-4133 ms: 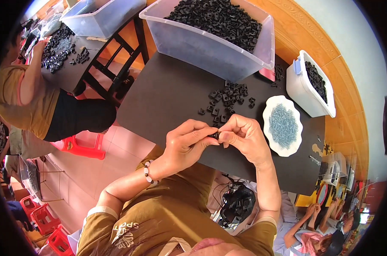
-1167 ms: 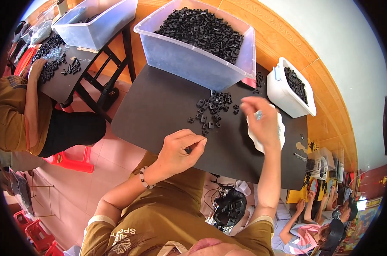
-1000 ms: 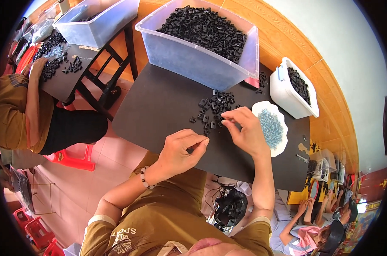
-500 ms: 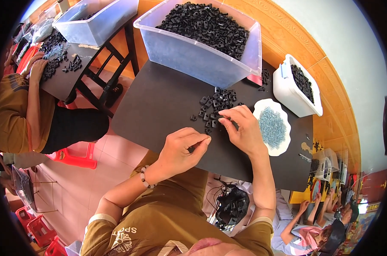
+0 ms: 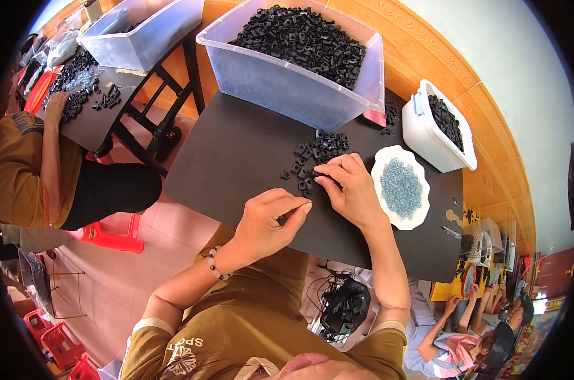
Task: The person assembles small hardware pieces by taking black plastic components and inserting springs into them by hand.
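Observation:
My left hand (image 5: 271,220) is closed in a pinch above the near part of the dark table (image 5: 217,152); whatever lies between its fingertips is too small to name. At the near side of a loose pile of small black plastic parts (image 5: 328,144), my right hand (image 5: 352,193) pinches one dark part (image 5: 317,174) between thumb and fingers. Several single parts lie scattered between the two hands. Right of that hand, a white scalloped dish (image 5: 383,216) holds many tiny bluish metallic pieces (image 5: 401,187), which look like small springs.
A large clear bin (image 5: 280,82) heaped with black parts stands at the table's back. A white tub (image 5: 420,133) of slim black pieces is back right. To the left, a co-worker's hand (image 5: 57,104) is at another table (image 5: 103,130). Below it is a red stool (image 5: 119,234).
My right hand has shifted left and slightly nearer, its fingertips now closed on a black part. My left hand has stayed in almost the same place.

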`<state>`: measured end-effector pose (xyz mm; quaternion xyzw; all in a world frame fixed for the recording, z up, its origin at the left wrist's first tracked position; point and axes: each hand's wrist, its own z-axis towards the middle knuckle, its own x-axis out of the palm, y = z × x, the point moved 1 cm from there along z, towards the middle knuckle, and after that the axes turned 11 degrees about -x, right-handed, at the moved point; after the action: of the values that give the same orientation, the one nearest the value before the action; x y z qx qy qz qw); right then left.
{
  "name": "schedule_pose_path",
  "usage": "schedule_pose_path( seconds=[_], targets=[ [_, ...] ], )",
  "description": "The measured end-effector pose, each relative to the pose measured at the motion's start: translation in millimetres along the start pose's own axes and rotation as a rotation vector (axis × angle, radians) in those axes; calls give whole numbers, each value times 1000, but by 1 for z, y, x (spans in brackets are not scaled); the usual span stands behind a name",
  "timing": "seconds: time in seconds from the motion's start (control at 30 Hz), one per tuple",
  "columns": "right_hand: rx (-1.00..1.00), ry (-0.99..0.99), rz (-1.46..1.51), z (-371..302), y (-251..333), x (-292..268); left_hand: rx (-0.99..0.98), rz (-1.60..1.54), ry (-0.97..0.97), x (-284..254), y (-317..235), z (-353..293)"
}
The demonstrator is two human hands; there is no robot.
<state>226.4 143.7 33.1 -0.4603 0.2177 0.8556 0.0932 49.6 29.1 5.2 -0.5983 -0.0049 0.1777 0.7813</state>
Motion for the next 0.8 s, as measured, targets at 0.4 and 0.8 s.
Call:
schedule_pose_path(
  seconds=[0.4,0.8],
  targets=[
    [-399,-66,70,6,32,-11,-93,-190,16,-7,7,4],
    [-377,-65,118,2,31,-12,-66,-158,94,-7,7,8]
  ],
)
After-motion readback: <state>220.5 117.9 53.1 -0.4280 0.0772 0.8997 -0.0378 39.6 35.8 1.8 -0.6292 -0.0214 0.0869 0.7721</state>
